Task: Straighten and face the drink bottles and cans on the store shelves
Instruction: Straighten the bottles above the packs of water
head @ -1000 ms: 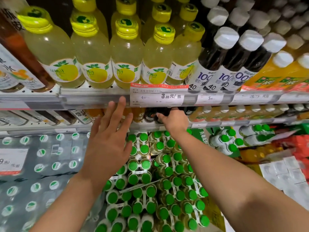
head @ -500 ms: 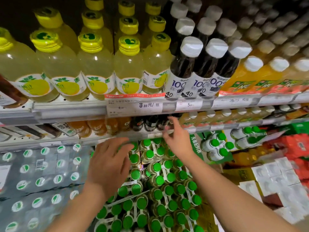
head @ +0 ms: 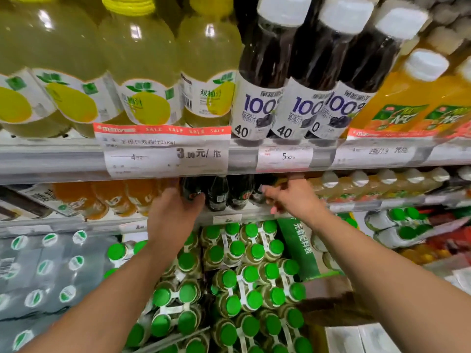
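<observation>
Small dark drink bottles (head: 219,196) stand in a short row on the middle shelf, under the price rail. My left hand (head: 173,217) reaches up to the leftmost dark bottle (head: 190,189) and its thumb wraps the bottle's lower part. My right hand (head: 295,197) is at the row's right end. Its fingers curl round the rightmost dark bottle (head: 256,197), which is mostly hidden and blurred. Two dark bottles stand untouched between my hands.
The shelf above holds pale yellow juice bottles (head: 147,72), white-capped grape juice bottles (head: 262,72) and orange juice bottles (head: 407,103), with the price rail (head: 165,154) jutting over the middle shelf. Orange drinks (head: 112,197) flank the dark row. Green-capped packs (head: 229,276) lie below.
The view has moved closer to the shelves. My left hand rose from over the green caps to the left dark bottle. My right hand went back up to the row's right end.
</observation>
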